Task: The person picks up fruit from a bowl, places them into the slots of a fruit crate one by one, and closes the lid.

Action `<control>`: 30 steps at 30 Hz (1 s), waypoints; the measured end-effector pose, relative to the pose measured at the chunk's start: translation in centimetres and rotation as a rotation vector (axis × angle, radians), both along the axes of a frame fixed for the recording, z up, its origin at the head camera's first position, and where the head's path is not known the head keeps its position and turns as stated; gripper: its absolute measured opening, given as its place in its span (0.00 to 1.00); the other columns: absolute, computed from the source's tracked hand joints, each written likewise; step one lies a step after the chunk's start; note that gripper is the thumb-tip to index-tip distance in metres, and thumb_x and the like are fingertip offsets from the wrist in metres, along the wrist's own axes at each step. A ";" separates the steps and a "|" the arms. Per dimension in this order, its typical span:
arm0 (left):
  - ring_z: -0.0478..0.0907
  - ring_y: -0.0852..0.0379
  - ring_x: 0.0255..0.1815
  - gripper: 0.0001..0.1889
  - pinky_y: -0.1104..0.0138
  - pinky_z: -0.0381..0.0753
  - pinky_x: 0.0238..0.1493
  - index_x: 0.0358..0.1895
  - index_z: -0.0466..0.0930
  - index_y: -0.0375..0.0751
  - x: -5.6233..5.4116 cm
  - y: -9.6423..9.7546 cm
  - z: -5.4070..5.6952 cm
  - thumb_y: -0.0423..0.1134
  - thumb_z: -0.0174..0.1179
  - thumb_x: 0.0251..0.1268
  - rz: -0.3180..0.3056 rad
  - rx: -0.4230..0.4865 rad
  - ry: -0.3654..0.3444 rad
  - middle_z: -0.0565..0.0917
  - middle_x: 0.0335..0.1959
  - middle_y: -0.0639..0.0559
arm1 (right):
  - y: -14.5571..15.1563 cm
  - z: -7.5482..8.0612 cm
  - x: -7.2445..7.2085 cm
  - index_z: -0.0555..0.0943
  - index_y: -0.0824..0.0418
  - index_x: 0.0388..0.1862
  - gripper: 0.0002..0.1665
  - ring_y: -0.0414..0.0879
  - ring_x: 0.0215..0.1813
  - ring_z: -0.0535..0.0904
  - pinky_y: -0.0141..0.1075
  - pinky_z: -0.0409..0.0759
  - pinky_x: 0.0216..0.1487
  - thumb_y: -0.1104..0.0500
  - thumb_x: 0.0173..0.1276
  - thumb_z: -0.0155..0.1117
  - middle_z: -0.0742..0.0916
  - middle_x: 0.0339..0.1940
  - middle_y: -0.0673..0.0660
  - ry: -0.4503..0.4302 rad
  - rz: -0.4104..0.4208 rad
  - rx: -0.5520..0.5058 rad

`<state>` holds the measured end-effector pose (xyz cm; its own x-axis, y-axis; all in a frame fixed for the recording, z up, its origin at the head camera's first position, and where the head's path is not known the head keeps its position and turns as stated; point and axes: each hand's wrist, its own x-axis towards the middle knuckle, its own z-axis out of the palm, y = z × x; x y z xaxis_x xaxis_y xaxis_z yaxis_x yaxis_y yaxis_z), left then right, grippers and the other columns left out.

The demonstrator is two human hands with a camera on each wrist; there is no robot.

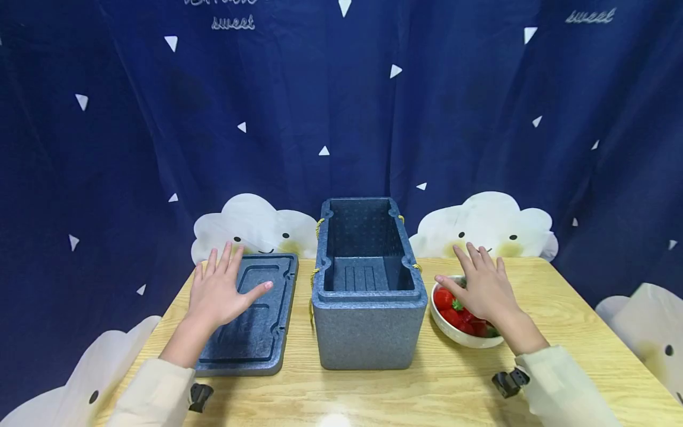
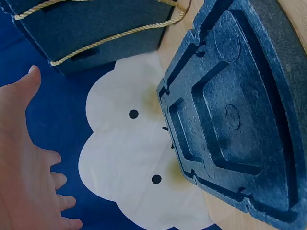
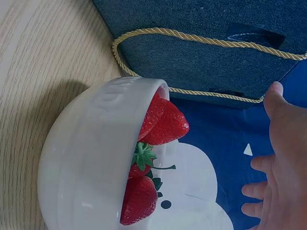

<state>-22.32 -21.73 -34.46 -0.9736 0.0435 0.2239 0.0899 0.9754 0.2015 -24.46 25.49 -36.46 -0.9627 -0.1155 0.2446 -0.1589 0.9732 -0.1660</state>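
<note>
Strawberries [image 1: 450, 316] in white bowl [image 1: 460, 337] near person's right hand [image 1: 484, 289]; lid [image 1: 261, 326] near left hand [image 1: 217, 298]; foam box [image 1: 370, 338] between; both hands' fingers spread wide.

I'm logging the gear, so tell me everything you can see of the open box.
The box is deep, oblong, blue-grey and speckled, apparently foam. It stands upright and open on the table, between the lid and the white bowl. Yellow twisted cord runs along both long sides; the rim has rounded notches, the floor parallel grooves. Nothing shows inside, and neither the left hand nor the right hand touches it.
</note>
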 end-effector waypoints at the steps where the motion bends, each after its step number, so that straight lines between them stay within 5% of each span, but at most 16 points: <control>1: 0.39 0.31 0.78 0.55 0.34 0.38 0.74 0.77 0.43 0.42 0.0 0.1 0.0 0.76 0.47 0.56 -0.001 0.005 -0.002 0.44 0.79 0.38 | 0.0 0.0 0.0 0.54 0.61 0.76 0.52 0.73 0.75 0.49 0.72 0.41 0.72 0.27 0.67 0.46 0.58 0.76 0.72 0.000 0.000 0.001; 18: 0.59 0.35 0.73 0.46 0.37 0.57 0.70 0.74 0.55 0.41 0.2 2.4 0.2 0.71 0.48 0.62 -0.020 0.221 0.047 0.61 0.74 0.38 | 0.3 -0.4 -0.1 0.59 0.65 0.73 0.46 0.72 0.73 0.54 0.69 0.50 0.72 0.35 0.69 0.53 0.62 0.73 0.74 0.029 0.048 -0.098; 30: 0.63 0.40 0.72 0.37 0.42 0.69 0.66 0.73 0.57 0.46 0.3 4.9 1.5 0.65 0.46 0.69 -0.116 0.569 -0.108 0.66 0.72 0.40 | 0.6 -0.5 0.1 0.63 0.67 0.70 0.42 0.70 0.69 0.61 0.67 0.62 0.68 0.43 0.67 0.61 0.68 0.69 0.74 0.039 0.100 -0.105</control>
<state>-22.04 -16.83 -32.95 -0.9882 0.0535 0.1435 0.1399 0.6964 0.7038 -24.40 26.06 -37.01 -0.9374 -0.1821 0.2970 -0.2623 0.9299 -0.2578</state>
